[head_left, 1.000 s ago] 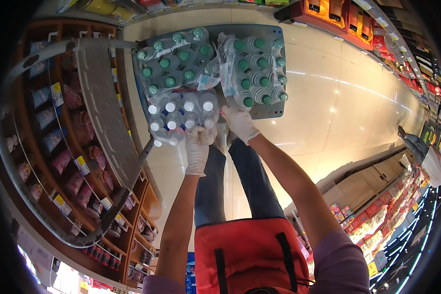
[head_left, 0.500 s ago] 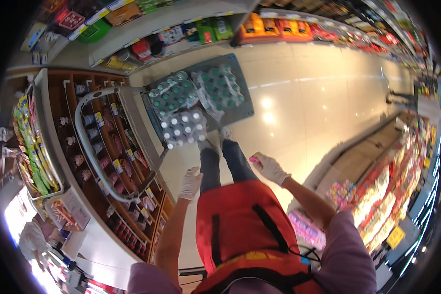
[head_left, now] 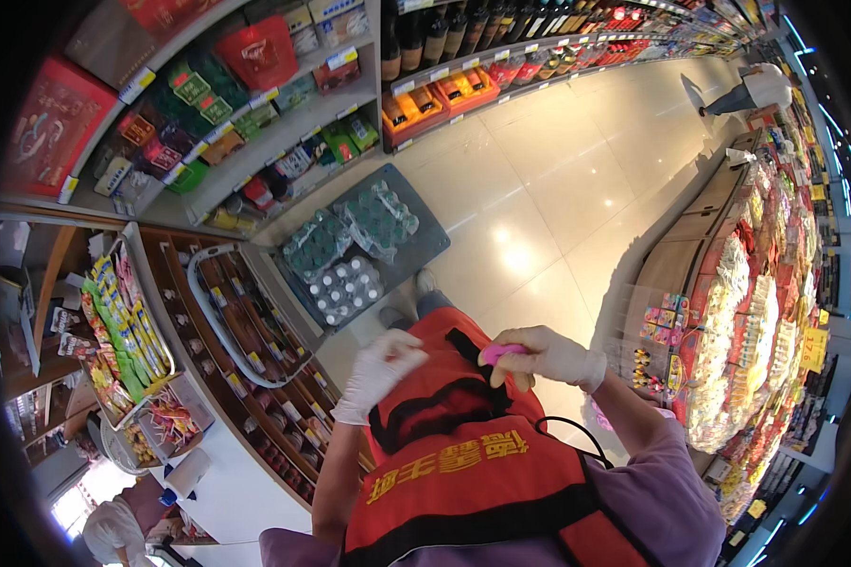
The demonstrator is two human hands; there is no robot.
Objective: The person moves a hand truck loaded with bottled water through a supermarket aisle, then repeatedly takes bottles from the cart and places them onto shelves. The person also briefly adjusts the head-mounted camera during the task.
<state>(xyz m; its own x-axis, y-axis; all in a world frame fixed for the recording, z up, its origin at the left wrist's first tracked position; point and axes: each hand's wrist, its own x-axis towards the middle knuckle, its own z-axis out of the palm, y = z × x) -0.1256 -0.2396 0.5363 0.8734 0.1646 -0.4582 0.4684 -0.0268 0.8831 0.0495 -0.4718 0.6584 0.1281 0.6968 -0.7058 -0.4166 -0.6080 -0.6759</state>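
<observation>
Both my hands wear thin white gloves and are raised in front of my red apron [head_left: 463,454]. My right hand [head_left: 548,354] is closed around a small pink object [head_left: 501,352], whose kind I cannot make out. To the left, my left hand [head_left: 378,373] is held up with loosely bent fingers and nothing visible in them. Beyond my feet, a dark platform cart [head_left: 424,231] with a grey handle [head_left: 199,293] carries shrink-wrapped packs of green-capped bottles [head_left: 380,222] and a pack of white-capped bottles [head_left: 347,288].
Grocery shelves [head_left: 303,104] stand ahead and to the left, beside a wooden display rack [head_left: 265,425]. A long display of packaged goods [head_left: 747,350] lines the right. A person [head_left: 756,90] is far down the aisle; another person [head_left: 113,529] is at the lower left.
Both hands have come up and closer together over the apron, the pink object still in my right hand. The view has tilted and turned, showing more of the aisle and shelves.
</observation>
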